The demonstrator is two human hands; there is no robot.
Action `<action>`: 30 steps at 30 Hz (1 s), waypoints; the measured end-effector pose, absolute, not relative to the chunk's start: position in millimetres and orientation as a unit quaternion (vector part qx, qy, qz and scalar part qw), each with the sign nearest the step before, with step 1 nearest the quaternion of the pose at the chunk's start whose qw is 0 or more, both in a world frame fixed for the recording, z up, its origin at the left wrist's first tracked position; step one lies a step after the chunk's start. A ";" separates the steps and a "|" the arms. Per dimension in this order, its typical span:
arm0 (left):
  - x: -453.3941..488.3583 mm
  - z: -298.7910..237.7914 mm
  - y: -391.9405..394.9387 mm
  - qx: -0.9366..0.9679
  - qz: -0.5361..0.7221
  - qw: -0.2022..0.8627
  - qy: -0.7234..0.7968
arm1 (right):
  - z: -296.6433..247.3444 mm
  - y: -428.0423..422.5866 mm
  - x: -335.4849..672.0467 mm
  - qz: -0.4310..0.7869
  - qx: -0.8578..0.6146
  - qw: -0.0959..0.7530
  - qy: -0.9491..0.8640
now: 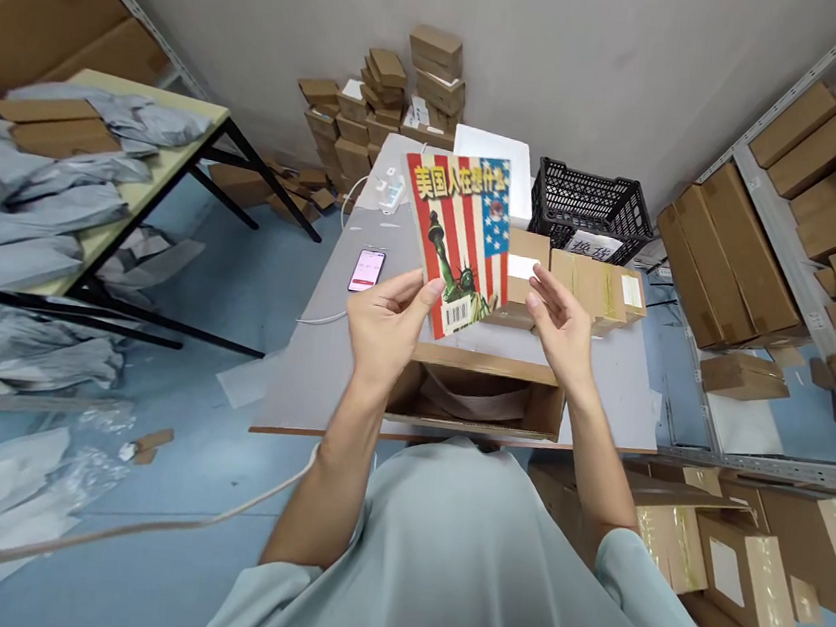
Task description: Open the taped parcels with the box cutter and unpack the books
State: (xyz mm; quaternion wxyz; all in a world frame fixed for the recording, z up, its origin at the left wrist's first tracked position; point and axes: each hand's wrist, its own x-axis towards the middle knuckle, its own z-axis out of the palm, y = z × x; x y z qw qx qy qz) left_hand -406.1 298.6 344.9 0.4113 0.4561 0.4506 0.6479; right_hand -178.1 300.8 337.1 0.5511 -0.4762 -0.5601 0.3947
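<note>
My left hand (388, 315) pinches the lower left corner of a book (461, 238) with a flag-and-statue cover, a barcode at its bottom edge, held upright above the grey table (322, 363). My right hand (560, 325) hovers just right of the book with fingers spread, touching nothing I can make out. Below both hands sits an open cardboard box (476, 396) with paper inside. Small taped cardboard boxes (594, 288) lie behind the book.
A phone (367, 269) lies on the table's left part with a white cable. A black crate (588, 207) and stacked cartons stand at the back. Metal shelves with boxes fill the right; a table with grey bags stands left.
</note>
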 end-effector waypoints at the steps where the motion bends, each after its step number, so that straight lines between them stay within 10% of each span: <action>1: -401.6 347.1 294.5 0.459 0.655 0.389 0.456 | 340.0 297.1 -184.0 0.401 -0.468 0.541 -0.572; 20: -450.7 307.8 334.9 0.522 0.551 0.486 0.433 | 335.1 299.5 -182.9 0.487 -0.475 0.491 -0.544; 30: -471.9 324.9 330.8 0.597 0.577 0.356 0.430 | 343.6 303.0 -195.7 0.390 -0.446 0.507 -0.626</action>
